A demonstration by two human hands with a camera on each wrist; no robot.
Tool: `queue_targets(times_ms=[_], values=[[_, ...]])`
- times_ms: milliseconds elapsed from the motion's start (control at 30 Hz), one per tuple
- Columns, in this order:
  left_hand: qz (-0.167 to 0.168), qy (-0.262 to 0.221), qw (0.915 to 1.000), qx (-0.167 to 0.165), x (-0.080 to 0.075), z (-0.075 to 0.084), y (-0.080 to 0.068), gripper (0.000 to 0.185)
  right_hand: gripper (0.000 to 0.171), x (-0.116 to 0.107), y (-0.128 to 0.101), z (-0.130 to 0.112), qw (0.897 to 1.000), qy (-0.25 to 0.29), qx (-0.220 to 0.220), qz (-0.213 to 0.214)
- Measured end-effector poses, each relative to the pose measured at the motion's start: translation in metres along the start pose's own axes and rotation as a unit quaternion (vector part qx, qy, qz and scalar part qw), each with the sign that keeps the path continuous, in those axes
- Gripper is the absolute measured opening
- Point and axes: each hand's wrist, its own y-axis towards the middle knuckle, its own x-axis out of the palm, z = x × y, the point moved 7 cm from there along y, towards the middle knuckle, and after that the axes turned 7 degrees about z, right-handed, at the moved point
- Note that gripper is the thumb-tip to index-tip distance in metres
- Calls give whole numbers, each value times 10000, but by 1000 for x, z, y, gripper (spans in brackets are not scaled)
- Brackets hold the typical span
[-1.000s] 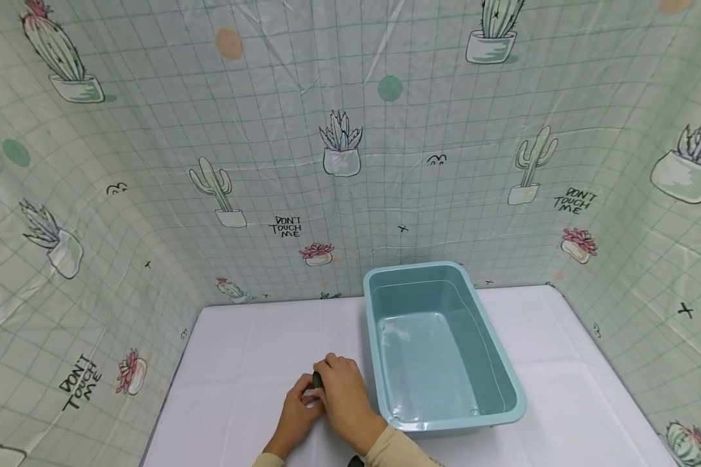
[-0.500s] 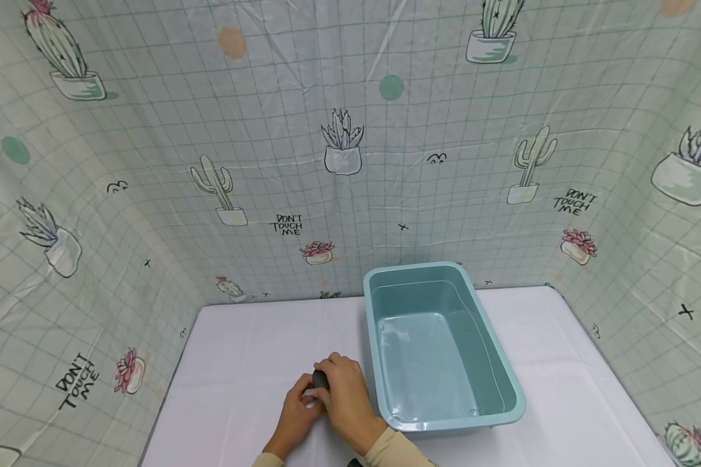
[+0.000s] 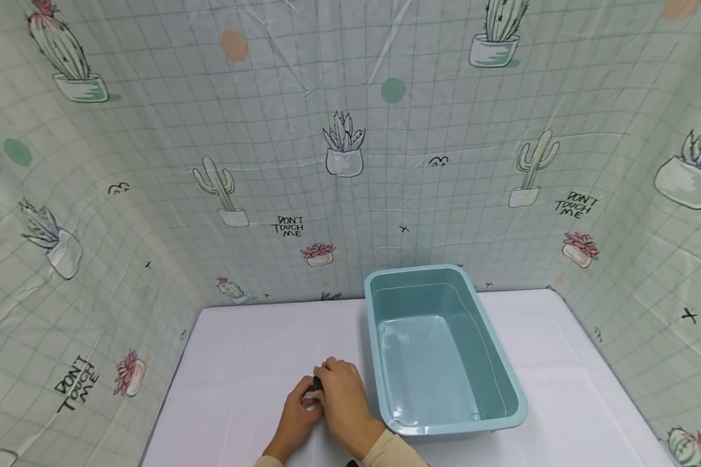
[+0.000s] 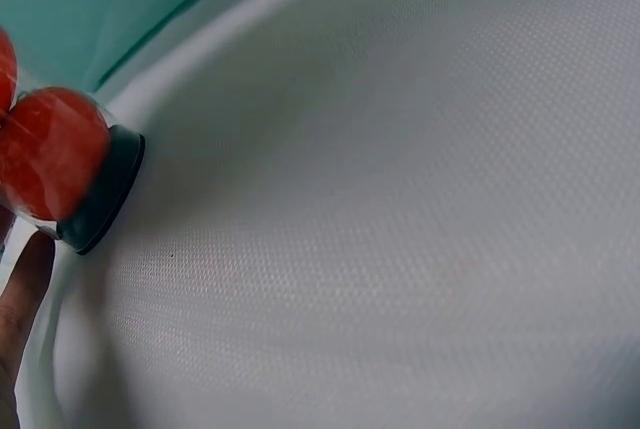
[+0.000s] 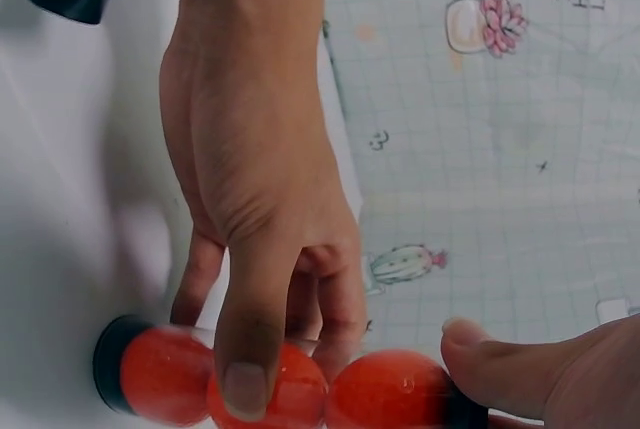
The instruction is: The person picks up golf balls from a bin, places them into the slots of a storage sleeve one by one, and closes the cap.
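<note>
Both hands meet at the near middle of the white table (image 3: 239,363). They hold a clear tube of red balls (image 5: 290,389) with a black cap (image 4: 105,189) at each end. My left hand (image 3: 296,415) grips it from above, thumb across the middle ball, as the right wrist view shows (image 5: 255,179). My right hand (image 3: 341,399) holds the other end, with its thumb (image 5: 520,364) against that cap. In the head view only a dark tip of the tube (image 3: 317,385) shows between the hands. One left finger (image 4: 20,299) lies beside the tube (image 4: 55,154).
A light blue plastic bin (image 3: 444,429), with nothing in it, stands just right of the hands and runs back toward the wall. A cactus-print curtain (image 3: 339,149) closes in the table at the back and on both sides.
</note>
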Motion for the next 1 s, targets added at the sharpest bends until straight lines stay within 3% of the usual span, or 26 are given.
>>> queue_targets(times_ms=[133, 500, 1000], values=[[-25, -36, 10000, 54, 2, 3, 2, 34, 32, 0, 2, 3, 9999, -5, -28, 109], [-136, -75, 9999, -13, 1, 3, 3, 32, 38, 1, 0, 10, 9976, 595, 294, 220], [-95, -98, 9998, 148, 0, 2, 3, 31, 36, 3, 2, -1, 9968, -778, -89, 149]])
